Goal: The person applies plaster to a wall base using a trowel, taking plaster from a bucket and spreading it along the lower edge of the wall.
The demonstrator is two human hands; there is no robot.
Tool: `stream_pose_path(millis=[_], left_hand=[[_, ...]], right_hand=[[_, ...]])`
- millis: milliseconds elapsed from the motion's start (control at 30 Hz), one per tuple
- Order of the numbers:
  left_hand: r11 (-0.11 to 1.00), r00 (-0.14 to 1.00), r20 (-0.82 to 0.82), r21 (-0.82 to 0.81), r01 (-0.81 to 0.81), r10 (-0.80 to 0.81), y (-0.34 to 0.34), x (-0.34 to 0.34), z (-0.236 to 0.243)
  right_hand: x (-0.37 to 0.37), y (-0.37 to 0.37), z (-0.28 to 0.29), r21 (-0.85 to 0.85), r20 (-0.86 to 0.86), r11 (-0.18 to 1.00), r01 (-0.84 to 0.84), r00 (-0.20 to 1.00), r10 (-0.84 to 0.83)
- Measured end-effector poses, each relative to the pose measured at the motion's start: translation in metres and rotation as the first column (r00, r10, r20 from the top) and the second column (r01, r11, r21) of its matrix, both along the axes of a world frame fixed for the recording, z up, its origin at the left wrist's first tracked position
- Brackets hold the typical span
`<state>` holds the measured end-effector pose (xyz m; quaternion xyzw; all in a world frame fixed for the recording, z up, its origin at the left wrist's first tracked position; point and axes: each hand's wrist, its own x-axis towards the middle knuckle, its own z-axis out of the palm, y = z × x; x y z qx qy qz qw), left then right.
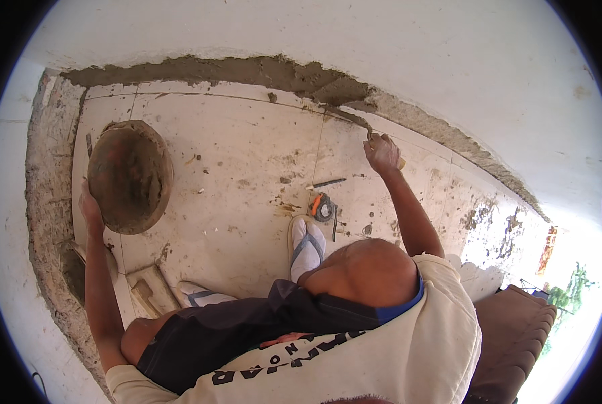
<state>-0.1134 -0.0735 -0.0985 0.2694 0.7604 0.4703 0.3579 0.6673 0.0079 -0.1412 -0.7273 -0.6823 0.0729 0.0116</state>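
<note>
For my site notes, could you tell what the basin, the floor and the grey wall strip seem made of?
Basin: perhaps rubber or plastic; caked residue mostly hides its finish. Floor: probably glazed ceramic tile, pale, with thin straight joints. Grey wall strip: likely cement mortar, matt, ragged-edged.

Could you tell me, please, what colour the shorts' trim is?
The trim is blue, showing best in the head view.

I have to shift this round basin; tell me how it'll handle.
The basin is probably stiff, as it holds its round shape. Mortar coating its inside likely adds weight. Its smeared rim may feel slippery or gritty.
</note>
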Motion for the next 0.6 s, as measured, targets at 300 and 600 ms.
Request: stream_pose_path(millis=[300,600], left_hand=[[0.999,0.998,0.055,-0.032,-0.026,0.028,0.002,0.006,0.006],[1.0,0.999,0.043,-0.027,-0.017,0.018,0.004,0.007,0.006]], right_hand=[[0.03,0.025,0.008,0.045,0.085,0.997,-0.056,0.995,0.052],[0.061,0.035,0.037,0.13,0.084,0.99,-0.056,0.995,0.045]])
